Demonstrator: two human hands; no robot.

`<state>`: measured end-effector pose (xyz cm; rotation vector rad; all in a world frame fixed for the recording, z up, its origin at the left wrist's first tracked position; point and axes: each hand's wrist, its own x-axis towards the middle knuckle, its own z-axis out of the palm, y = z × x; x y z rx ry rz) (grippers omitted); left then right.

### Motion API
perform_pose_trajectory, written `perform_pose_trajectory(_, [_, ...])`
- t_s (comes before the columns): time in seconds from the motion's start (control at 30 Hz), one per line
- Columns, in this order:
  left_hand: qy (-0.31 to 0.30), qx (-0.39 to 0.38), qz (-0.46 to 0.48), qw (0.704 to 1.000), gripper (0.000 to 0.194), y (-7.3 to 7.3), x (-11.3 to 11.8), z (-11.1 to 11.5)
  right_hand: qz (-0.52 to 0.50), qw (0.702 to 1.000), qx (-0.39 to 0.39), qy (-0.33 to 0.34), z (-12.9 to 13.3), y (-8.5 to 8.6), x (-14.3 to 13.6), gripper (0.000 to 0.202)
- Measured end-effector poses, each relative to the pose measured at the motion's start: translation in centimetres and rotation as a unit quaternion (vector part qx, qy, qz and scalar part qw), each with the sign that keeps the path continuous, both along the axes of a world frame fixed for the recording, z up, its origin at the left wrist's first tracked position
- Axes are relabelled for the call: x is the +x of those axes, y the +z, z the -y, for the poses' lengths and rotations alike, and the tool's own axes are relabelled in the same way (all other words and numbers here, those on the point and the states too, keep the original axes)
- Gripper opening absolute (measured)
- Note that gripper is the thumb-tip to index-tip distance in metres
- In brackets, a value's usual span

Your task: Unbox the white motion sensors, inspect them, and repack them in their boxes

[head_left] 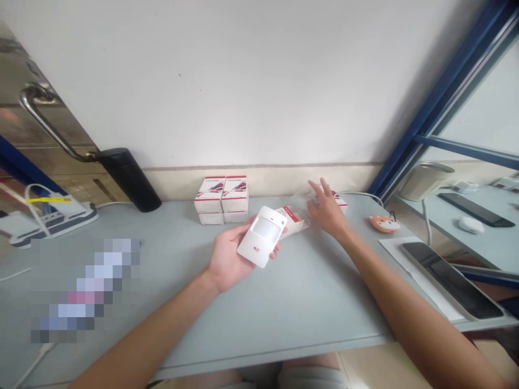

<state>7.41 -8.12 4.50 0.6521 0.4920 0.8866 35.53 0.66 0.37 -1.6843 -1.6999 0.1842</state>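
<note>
A white motion detector with a pale lens window and small red lettering lies face up in my left hand, whose fingers wrap round it from below. Over the back of the table, my right hand has its fingers spread and bent a little. Next to those fingers is a clear plastic bag, blurred; whether they touch it I cannot tell. Behind the detector lies an opened red-and-white carton, partly covered. Another red-and-white box is mostly hidden by my right hand.
Several stacked red-and-white boxes stand against the wall. To the left are a black bottle, a power strip and a pixelated device. At right, an orange case and a dark phone-like device lie near a mirror.
</note>
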Motion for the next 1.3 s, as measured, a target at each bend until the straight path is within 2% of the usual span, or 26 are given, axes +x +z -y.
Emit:
perform_pose_trajectory(0.1, [0.002, -0.006, 0.009, 1.0, 0.053, 0.2, 0.0, 0.1, 0.004, 0.999, -0.016, 0.032, -0.2, -0.1, 0.0, 0.066])
perform_pose_trajectory(0.23, [0.013, -0.013, 0.005, 1.0, 0.061, 0.8, 0.2, 0.4, -0.021, 0.997, 0.034, 0.063, 0.2, 0.3, -0.9, 0.065])
perform_pose_trajectory(0.3, [0.015, -0.014, -0.003, 1.0, 0.064, 0.9, 0.2, 0.5, -0.057, 0.994, 0.048, 0.076, 0.6, 0.4, -1.6, 0.069])
perform_pose_trajectory(0.47, [0.013, 0.004, -0.006, 1.0, 0.07, 0.8, 0.2, 0.7, -0.129, 0.983, 0.017, 0.129, 1.3, 0.0, -2.6, 0.081])
perform_pose_trajectory(0.57, [0.024, 0.003, 0.004, 1.0, 0.069, 0.6, 0.1, 0.5, -0.101, 0.986, -0.011, 0.129, 1.3, -0.2, -2.4, 0.082])
perform_pose_trajectory(0.63, [0.031, -0.007, 0.007, 0.999, 0.068, 0.6, 0.0, 0.3, -0.08, 0.991, -0.017, 0.105, 1.0, -0.3, -2.2, 0.078])
perform_pose_trajectory(0.7, [0.029, -0.012, 0.005, 1.0, 0.067, 0.6, -0.1, 0.2, -0.082, 0.994, 0.021, 0.072, 0.8, -0.1, -2.1, 0.073])
perform_pose_trajectory(0.77, [0.015, -0.011, -0.001, 1.0, 0.067, 0.6, -0.1, 0.2, -0.104, 0.989, 0.095, 0.047, 0.6, 0.2, -2.0, 0.072])
perform_pose_trajectory(0.83, [-0.002, -0.009, -0.008, 1.0, 0.065, 0.6, -0.1, 0.3, -0.138, 0.978, 0.146, 0.046, 0.7, 0.6, -2.2, 0.076])
perform_pose_trajectory(0.87, [-0.012, -0.007, -0.014, 1.0, 0.064, 0.6, 0.0, 0.3, -0.155, 0.975, 0.148, 0.058, 0.8, 0.7, -2.3, 0.078])
perform_pose_trajectory(0.97, [-0.031, 0.003, -0.03, 0.999, 0.061, 0.4, 0.0, 0.4, -0.165, 0.977, 0.052, 0.123, 1.4, 0.5, -3.0, 0.076])
perform_pose_trajectory(1.03, [-0.032, 0.004, -0.029, 0.999, 0.062, 0.3, 0.0, 0.3, -0.12, 0.98, -0.031, 0.157, 1.9, 0.2, -3.4, 0.07])
perform_pose_trajectory(1.1, [-0.024, -0.001, -0.022, 0.999, 0.064, 0.2, 0.0, 0.2, -0.063, 0.981, -0.073, 0.168, 2.2, 0.0, -3.7, 0.067])
perform_pose_trajectory(1.2, [-0.01, -0.005, -0.017, 1.0, 0.067, 0.2, -0.1, 0.1, -0.028, 0.989, -0.045, 0.14, 2.8, 0.5, -4.1, 0.063])
perform_pose_trajectory(1.3, [0.013, 0.004, -0.016, 1.0, 0.068, 0.3, -0.1, 0.1, -0.069, 0.989, 0.018, 0.133, 3.8, 2.1, -4.6, 0.057])
